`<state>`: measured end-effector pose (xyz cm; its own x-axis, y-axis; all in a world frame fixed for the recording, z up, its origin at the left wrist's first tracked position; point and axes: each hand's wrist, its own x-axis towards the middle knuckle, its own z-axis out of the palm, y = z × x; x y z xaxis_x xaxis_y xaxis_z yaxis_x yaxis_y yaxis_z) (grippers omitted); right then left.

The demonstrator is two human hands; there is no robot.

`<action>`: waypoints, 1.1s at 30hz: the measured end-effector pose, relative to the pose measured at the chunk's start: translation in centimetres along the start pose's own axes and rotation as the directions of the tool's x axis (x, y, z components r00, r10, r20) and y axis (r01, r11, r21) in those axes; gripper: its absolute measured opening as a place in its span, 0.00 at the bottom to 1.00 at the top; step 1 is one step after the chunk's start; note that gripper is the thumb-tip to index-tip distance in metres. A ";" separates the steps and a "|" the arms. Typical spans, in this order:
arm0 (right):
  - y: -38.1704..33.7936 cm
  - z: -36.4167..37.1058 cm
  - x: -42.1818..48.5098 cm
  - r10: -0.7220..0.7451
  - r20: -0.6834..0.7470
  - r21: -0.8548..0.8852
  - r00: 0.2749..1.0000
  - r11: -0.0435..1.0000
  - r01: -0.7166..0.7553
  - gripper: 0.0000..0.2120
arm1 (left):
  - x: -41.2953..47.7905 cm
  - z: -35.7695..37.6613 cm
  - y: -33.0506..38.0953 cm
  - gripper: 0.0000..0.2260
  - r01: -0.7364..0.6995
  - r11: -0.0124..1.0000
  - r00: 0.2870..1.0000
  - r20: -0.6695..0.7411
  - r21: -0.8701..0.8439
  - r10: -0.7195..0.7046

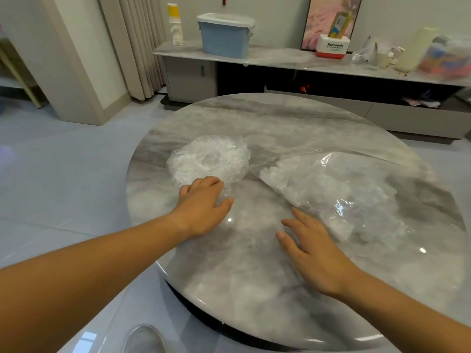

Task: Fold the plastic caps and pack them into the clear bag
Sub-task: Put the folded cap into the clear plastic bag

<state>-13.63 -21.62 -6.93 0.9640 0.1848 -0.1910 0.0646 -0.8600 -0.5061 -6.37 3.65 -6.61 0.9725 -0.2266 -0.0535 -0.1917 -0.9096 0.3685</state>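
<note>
A crumpled pile of clear plastic caps (209, 161) lies on the left part of the round marble table (267, 289). My left hand (202, 207) rests on the near edge of that pile, fingers curled into the plastic. A large clear bag (339, 189) with white folded caps inside lies flat on the right side of the table. Just in front of the bag's near corner lies my right hand (313, 248), palm down with fingers spread, its fingertips at the bag's edge.
Behind the table runs a low marble cabinet (280, 59) with a blue lidded box (225, 34), stacked paper cups (175, 25), a red and white box (331, 47) and bags. The table edge drops to a tiled floor on the left.
</note>
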 end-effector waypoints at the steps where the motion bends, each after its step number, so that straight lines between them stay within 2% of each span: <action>1: 0.0 0.0 -0.1 -0.013 -0.002 0.008 1.000 1.000 0.013 0.29 | -0.2 -0.2 0.2 0.22 -0.017 1.000 1.000 -0.026 -0.020 0.016; 4: -0.2 -0.3 -0.7 -0.077 -0.011 0.032 0.997 0.997 0.077 0.29 | -0.9 -0.5 0.7 0.23 -0.078 0.995 0.994 -0.081 -0.066 0.073; 7: -0.2 -0.7 -1.2 -0.180 -0.017 0.021 0.984 0.983 0.180 0.34 | -2.3 -0.5 0.9 0.29 -0.196 0.981 0.979 -0.061 -0.001 0.195; 9: 0.1 -0.9 -1.5 -0.275 -0.017 -0.031 0.961 0.961 0.274 0.36 | -3.9 -0.4 0.9 0.31 -0.323 0.943 0.944 -0.047 0.086 0.327; 12: 0.4 -0.8 -1.9 -0.429 0.041 -0.172 0.902 0.887 0.429 0.34 | -6.8 0.2 0.9 0.27 -0.471 0.864 0.879 0.008 0.175 0.477; 17: 1.1 0.3 -2.8 -0.482 0.194 -0.274 0.855 0.810 0.519 0.36 | -10.3 1.6 1.0 0.23 -0.601 0.798 0.795 0.130 0.035 0.593; 19: 1.6 0.7 -3.3 -0.490 0.211 -0.275 0.846 0.801 0.533 0.37 | -10.9 2.2 0.7 0.23 -0.624 0.782 0.771 0.161 -0.006 0.616; 22: 2.4 0.4 -4.5 -0.501 0.134 -0.247 0.855 0.818 0.519 0.35 | -11.3 2.5 0.5 0.27 -0.576 0.816 0.804 0.148 -0.052 0.576; 25: 3.0 -0.1 -5.8 -0.579 -0.005 -0.246 0.816 0.791 0.560 0.27 | -10.3 2.3 1.2 0.34 -0.351 0.932 0.914 0.184 -0.093 0.363; 27: 3.6 -0.1 -6.6 -0.580 -0.066 -0.224 0.812 0.801 0.555 0.25 | -8.7 2.3 1.6 0.38 -0.202 0.976 0.953 0.212 -0.084 0.216; 29: 4.4 0.2 -7.3 -0.556 -0.105 -0.185 0.825 0.826 0.533 0.24 | -6.9 2.5 1.5 0.38 -0.142 0.987 0.967 0.205 -0.072 0.154; 33: 5.3 0.7 -8.2 -0.519 -0.109 -0.130 0.848 0.853 0.506 0.23 | -4.3 2.6 0.8 0.38 -0.146 0.989 0.951 0.272 -0.034 0.150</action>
<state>-21.39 -27.35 -8.68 0.8118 0.5512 0.1929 0.5761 -0.7020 -0.4187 -11.00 2.99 -8.54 0.8597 -0.4466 -0.2478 -0.3274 -0.8543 0.4036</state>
